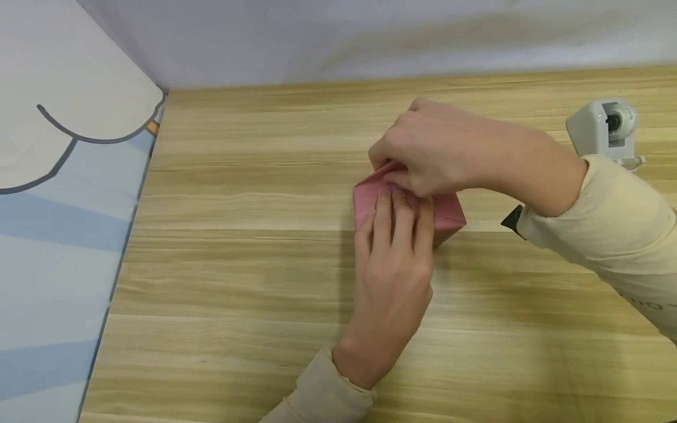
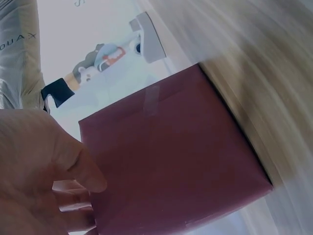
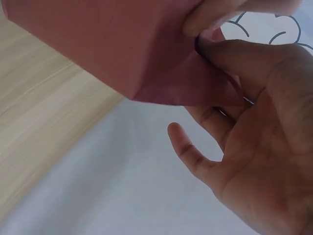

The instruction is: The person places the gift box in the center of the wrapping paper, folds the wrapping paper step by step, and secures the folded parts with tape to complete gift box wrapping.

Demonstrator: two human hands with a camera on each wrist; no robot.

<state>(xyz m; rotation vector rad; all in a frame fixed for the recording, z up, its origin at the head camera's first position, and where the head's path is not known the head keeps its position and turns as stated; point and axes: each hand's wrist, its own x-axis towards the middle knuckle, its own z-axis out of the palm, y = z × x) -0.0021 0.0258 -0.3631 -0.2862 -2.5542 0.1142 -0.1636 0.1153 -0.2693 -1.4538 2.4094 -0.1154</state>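
Observation:
A box wrapped in pink paper (image 1: pixel 448 212) stands on the table between both hands. My left hand (image 1: pixel 394 276) lays nearly straight fingers over its upper end, pressing the folded paper there. In the left wrist view the thumb (image 2: pixel 90 171) rests along the edge of the box's broad side, where a strip of clear tape (image 2: pixel 152 100) shows. From the far side my right hand (image 1: pixel 449 147) reaches in and pinches a loose flap of the paper (image 3: pixel 193 81) between thumb and index finger. Its little finger (image 3: pixel 188 147) sticks out, away from the box.
A white tape dispenser (image 1: pixel 597 129) with a roll in it stands at the back right of the wood-grain table (image 1: pixel 238 282). A white wall (image 1: pixel 370 41) borders the far edge, and a panel with cartoon shapes (image 1: pixel 58 247) lies along the left edge.

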